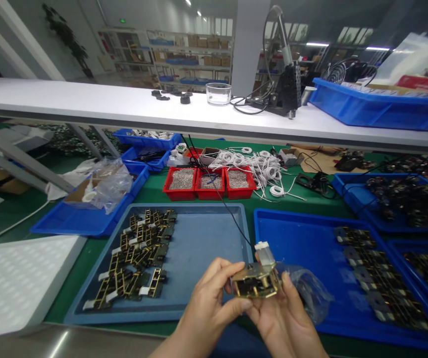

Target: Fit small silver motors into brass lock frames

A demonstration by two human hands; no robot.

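Observation:
Both hands hold one small brass-coloured metal frame part [257, 281] with a white plastic piece on top, low in the middle of the view. My left hand [212, 306] pinches its left end with thumb and fingers. My right hand [286, 323] supports it from below and the right, with a clear plastic bag [311, 293] tucked against it. A thin black wire [221, 199] runs from the part up toward the shelf. Under my left hand lies a grey-blue tray [202, 243] with several similar brass parts [139, 258] piled at its left.
A blue tray [296, 248] on the right holds a row of assembled parts [378, 278]. Behind stand three red bins [209, 183] of small metal pieces, coiled white wires [262, 169] and more blue bins [83, 214]. A white shelf [124, 107] crosses above, carrying a glass bowl [218, 93].

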